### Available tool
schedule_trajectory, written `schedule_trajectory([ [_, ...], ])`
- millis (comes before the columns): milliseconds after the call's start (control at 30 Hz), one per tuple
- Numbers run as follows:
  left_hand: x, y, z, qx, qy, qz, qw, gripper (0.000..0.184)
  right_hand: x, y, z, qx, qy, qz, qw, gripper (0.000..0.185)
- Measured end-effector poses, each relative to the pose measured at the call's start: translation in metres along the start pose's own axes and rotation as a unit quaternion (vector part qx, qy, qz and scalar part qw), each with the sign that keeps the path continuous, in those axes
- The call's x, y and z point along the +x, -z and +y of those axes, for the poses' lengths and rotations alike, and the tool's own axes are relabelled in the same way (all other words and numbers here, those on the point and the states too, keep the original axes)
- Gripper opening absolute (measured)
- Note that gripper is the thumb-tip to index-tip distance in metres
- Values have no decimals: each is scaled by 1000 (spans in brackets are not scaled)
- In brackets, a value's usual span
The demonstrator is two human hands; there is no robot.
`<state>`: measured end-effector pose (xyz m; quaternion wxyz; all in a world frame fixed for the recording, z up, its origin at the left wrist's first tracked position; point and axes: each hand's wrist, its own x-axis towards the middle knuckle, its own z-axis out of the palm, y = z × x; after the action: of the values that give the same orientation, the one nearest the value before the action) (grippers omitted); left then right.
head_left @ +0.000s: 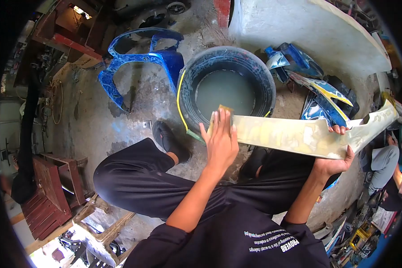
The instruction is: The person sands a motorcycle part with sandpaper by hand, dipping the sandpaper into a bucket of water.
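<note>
A long cream-coloured body panel (283, 134) with patchy yellowish filler lies across in front of me, its left end over the near rim of the black tub (190, 111). My left hand (221, 143) lies nearly flat on that left end, pressing a brownish piece of sandpaper (228, 108); only its edge shows past the fingertips. Near the panel's flared right end, my right hand (335, 164) grips from below. Its fingertips curl over the far edge, and the palm supports the near edge. Cloudy grey water (225, 91) fills the bottom of the tub.
A blue fairing frame (158, 58) stands on the concrete left of the tub. Several blue, white and yellow fairing pieces (319, 91) lie to the right. A red-brown wooden stool (49, 196) is at left, and another person's leg (383, 163) shows at far right.
</note>
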<state>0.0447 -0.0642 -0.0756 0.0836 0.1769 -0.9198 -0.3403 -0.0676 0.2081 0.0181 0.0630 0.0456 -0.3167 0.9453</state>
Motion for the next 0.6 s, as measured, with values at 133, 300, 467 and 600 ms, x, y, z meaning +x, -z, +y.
schedule_trajectory([
  [133,-50,11,7,17,-26,-20,999,57,-1,-1,2,10,-13,0,1000,49],
  [300,-30,7,5,15,-10,-6,1000,53,-1,-3,2,-9,-1,-6,1000,50],
  [467,-3,-2,11,33,-16,-31,999,51,-1,0,0,-20,1,14,1000,50],
  [600,-54,4,9,-10,-35,-27,999,52,-2,1,1,-13,-8,21,1000,50],
])
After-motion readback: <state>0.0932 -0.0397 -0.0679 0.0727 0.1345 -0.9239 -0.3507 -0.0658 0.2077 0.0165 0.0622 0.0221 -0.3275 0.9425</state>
